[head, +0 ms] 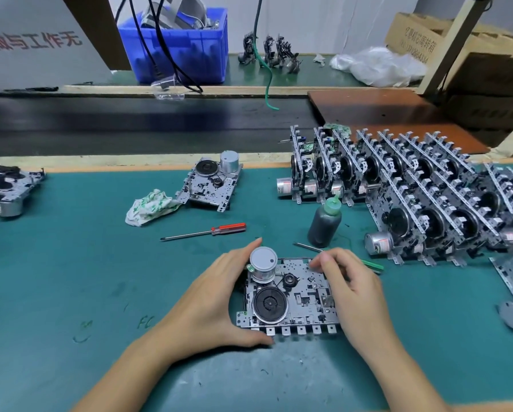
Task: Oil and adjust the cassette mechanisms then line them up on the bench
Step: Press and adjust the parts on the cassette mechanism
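Two bare forearms in view, left hand (210, 301) & right hand (353, 289). No sleeves, gloves, rings or watch visible. Nails short, unpainted.

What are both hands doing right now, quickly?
Left hand: holds the cassette mechanism by its left edge, thumb and fingers curled round it.
Right hand: fingers curled on the mechanism's right side; a firm grip cannot be told.
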A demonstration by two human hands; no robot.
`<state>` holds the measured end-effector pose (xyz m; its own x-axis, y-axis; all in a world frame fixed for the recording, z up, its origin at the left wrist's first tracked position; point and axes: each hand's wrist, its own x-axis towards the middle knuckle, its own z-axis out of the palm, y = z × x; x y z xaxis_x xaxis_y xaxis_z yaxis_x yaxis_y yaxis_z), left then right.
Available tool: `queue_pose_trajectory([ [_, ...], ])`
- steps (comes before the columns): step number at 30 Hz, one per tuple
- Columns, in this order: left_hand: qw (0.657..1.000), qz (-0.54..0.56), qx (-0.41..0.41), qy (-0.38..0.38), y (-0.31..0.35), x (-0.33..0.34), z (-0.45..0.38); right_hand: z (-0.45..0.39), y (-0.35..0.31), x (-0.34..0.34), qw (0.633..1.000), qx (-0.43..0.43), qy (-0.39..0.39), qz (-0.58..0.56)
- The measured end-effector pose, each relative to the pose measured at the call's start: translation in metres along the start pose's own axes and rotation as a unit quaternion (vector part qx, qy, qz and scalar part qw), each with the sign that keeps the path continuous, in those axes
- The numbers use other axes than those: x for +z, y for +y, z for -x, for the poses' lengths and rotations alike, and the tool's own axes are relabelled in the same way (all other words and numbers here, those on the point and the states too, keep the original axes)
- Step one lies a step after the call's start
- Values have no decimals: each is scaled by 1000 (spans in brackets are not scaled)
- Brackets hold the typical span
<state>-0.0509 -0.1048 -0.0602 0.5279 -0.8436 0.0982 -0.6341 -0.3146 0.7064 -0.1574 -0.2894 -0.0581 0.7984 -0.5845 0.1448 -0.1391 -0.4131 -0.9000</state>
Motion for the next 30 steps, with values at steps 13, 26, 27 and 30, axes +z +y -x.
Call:
queue_pose_trajectory([
  [13, 1000, -27, 13, 2, 1, 0, 1, 0, -1, 0, 1000, -8, 5, 4],
  [26, 1000, 6, 2, 2, -3, 1, 0, -1, -14, -16, 996, -71, -47, 10],
  [27, 1000, 10, 2, 0, -3, 1, 0, -3, -17, -24, 991, -81, -107, 28],
  [30, 1000, 24, -1, -3, -5, 1, 0, -13, -23, -41, 924, -114, -303, 201],
])
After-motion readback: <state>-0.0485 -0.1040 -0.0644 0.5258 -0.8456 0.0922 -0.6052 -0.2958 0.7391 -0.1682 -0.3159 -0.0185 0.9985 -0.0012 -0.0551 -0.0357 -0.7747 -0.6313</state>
